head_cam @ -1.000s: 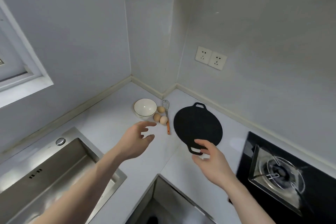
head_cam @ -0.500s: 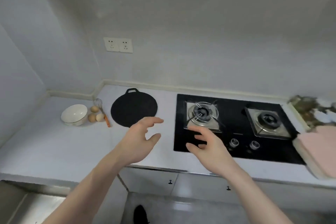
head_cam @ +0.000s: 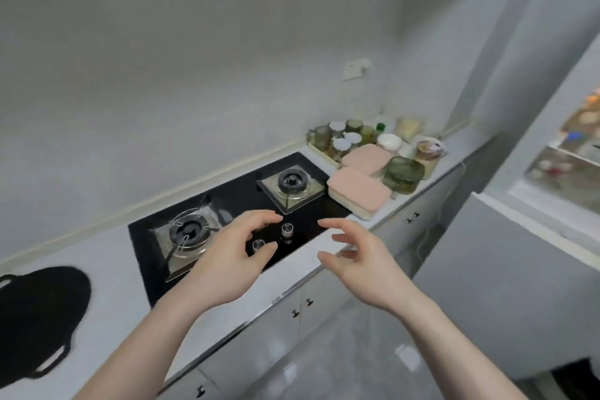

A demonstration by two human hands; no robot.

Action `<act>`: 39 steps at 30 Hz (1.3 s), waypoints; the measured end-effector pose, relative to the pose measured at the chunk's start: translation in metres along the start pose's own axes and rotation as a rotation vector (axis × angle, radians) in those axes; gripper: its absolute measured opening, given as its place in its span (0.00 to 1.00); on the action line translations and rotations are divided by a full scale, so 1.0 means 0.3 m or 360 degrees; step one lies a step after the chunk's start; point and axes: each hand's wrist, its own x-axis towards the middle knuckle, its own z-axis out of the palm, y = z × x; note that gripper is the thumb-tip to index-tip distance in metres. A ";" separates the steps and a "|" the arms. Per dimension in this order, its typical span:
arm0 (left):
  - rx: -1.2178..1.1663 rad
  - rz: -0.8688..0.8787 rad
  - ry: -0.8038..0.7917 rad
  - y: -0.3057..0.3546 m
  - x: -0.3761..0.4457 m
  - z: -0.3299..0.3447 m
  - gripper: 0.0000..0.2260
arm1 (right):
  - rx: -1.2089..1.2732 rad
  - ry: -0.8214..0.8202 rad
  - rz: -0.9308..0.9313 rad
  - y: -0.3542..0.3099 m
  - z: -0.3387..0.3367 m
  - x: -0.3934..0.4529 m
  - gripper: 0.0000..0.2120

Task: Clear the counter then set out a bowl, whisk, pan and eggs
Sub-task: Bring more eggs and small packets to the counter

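Both hands hang empty above the gas hob (head_cam: 227, 221): the left hand (head_cam: 227, 265) over the knobs (head_cam: 286, 229), the right hand (head_cam: 367, 265) past the counter (head_cam: 107, 256) edge, fingers loosely spread on each. A careless sweep here could catch a knob, or knock the crowded jars (head_cam: 344, 140) and pink-lidded containers (head_cam: 358, 193) at the far end (all packed close together). The black pan (head_cam: 39, 305) lies flat on the counter at the left edge, matte, round, loop-handled, partly cut off
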 end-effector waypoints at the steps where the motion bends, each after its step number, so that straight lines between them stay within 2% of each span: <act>1: 0.0012 0.0067 -0.0035 0.028 0.052 0.021 0.18 | -0.0010 0.0063 0.0026 0.014 -0.040 -0.002 0.20; 12: -0.0041 0.0769 -0.0530 0.342 0.553 0.294 0.17 | -0.0140 0.0875 0.0319 0.148 -0.466 -0.114 0.20; 21: -0.0082 0.1204 -0.0934 0.616 0.704 0.605 0.18 | -0.0109 0.1368 0.0552 0.220 -0.646 -0.295 0.19; 27: -0.0090 0.1328 -0.1088 0.727 0.780 0.809 0.17 | -0.0071 0.1534 0.0655 0.339 -0.759 -0.361 0.19; 34: 0.0002 0.1322 -0.1214 0.829 0.911 1.054 0.17 | 0.0003 0.1560 0.0855 0.583 -0.938 -0.371 0.19; 39: -0.0001 0.1287 -0.1292 0.903 0.979 1.265 0.17 | -0.0042 0.1573 0.1103 0.791 -1.064 -0.401 0.19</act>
